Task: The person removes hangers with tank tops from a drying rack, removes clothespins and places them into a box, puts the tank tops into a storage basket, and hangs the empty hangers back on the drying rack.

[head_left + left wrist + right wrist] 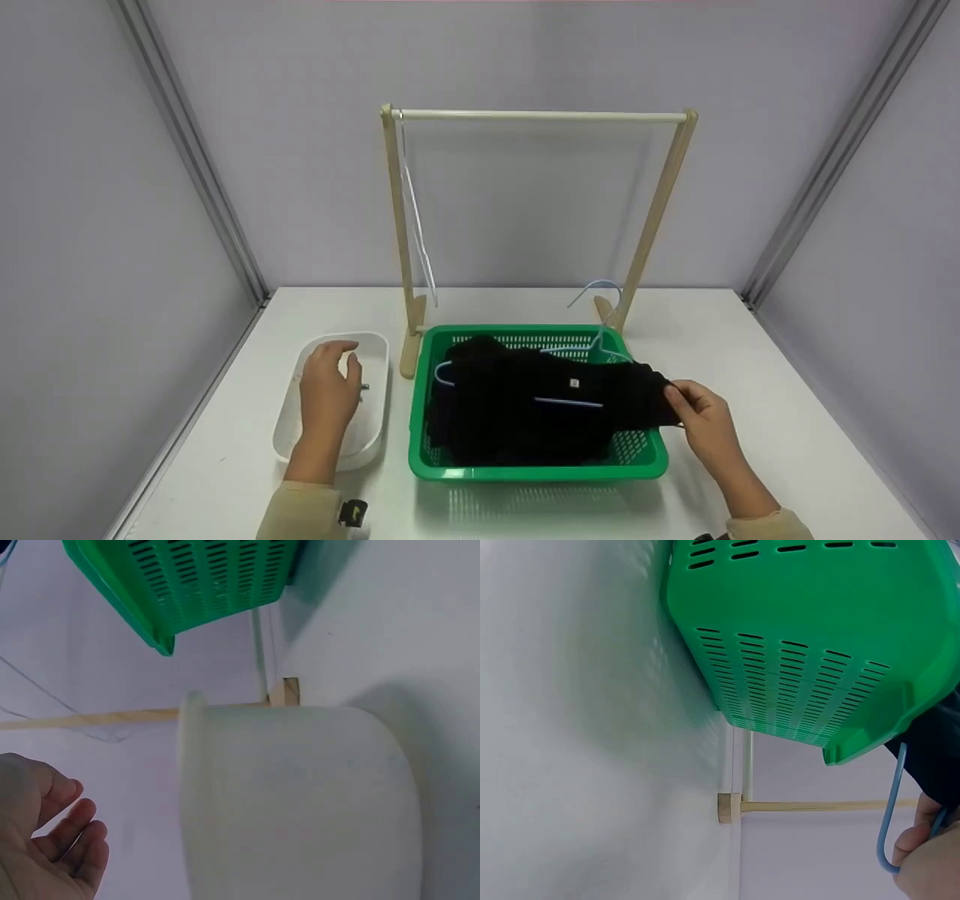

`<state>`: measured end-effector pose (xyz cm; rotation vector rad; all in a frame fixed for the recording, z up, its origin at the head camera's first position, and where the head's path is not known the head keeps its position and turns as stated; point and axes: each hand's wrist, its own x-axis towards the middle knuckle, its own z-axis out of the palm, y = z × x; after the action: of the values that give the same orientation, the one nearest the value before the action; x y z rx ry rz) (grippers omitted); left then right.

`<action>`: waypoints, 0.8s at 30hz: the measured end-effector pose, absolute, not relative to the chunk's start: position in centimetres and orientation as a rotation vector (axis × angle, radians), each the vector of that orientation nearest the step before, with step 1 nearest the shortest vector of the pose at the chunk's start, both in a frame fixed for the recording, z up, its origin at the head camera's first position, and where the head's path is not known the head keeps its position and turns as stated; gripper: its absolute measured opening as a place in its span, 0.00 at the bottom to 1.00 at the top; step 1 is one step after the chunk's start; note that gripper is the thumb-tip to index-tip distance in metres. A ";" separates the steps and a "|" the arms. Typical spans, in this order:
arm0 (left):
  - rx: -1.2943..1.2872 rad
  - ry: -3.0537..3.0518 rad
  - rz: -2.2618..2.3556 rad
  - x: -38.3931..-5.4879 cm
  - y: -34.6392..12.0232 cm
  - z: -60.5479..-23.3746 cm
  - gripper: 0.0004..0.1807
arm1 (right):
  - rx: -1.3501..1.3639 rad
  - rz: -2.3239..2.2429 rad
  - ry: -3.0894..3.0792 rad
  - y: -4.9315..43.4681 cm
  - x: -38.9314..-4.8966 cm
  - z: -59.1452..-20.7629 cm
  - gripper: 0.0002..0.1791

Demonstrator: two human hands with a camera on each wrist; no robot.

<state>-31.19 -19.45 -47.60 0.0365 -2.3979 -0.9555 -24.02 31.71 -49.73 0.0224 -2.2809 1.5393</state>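
My right hand point(709, 424) pinches the edge of a black garment point(517, 420) between thumb and fingers, pulling that end out over the right rim of a green basket point(536, 473). A small white label shows on the cloth. A light-blue hanger point(616, 292) stands hook up at the basket's back right, its lower part partly hidden by the garment. My left hand point(330, 386) hovers over a white tub point(380, 420), fingers loosely curved and holding nothing. Beside its thumb, a small green item point(365, 387) shows in the tub.
Behind the basket stands a wooden rack with a white rail point(540, 116). A white hanger point(416, 214) hangs at the rail's left end. Another blue hook point(444, 373) pokes out at the left of the basket. Grey walls enclose the white table point(757, 375).
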 end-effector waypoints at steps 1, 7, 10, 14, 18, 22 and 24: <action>0.019 -2.381 -0.953 -31.0 -19.1 -47.2 0.12 | 0.024 1.542 -2.279 31.7 -24.0 -49.7 0.11; -0.072 -2.296 -0.935 -30.2 -17.4 -45.7 0.10 | 0.013 1.544 -2.291 31.7 -23.9 -49.7 0.12; -0.123 -2.252 -0.929 -29.8 -16.7 -45.3 0.09 | 0.000 1.537 -2.299 31.7 -23.9 -49.6 0.12; -0.204 -2.182 -0.914 -29.3 -15.6 -45.1 0.09 | 0.000 1.541 -2.304 31.7 -23.9 -49.6 0.13; -0.269 -2.144 -0.903 -29.0 -14.3 -44.7 0.09 | -0.001 1.524 -2.304 31.8 -24.0 -49.6 0.12; -0.318 -2.145 -0.903 -29.0 -12.8 -44.3 0.09 | -0.014 1.512 -2.305 31.8 -24.0 -49.7 0.12; -0.342 -2.145 -0.903 -28.8 -12.1 -44.1 0.10 | -0.017 1.511 -2.310 31.7 -24.0 -49.8 0.12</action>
<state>-28.82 -12.09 -44.07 -0.3416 -2.1453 -0.9035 -24.04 31.73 -49.77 -0.0173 -2.3100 1.5106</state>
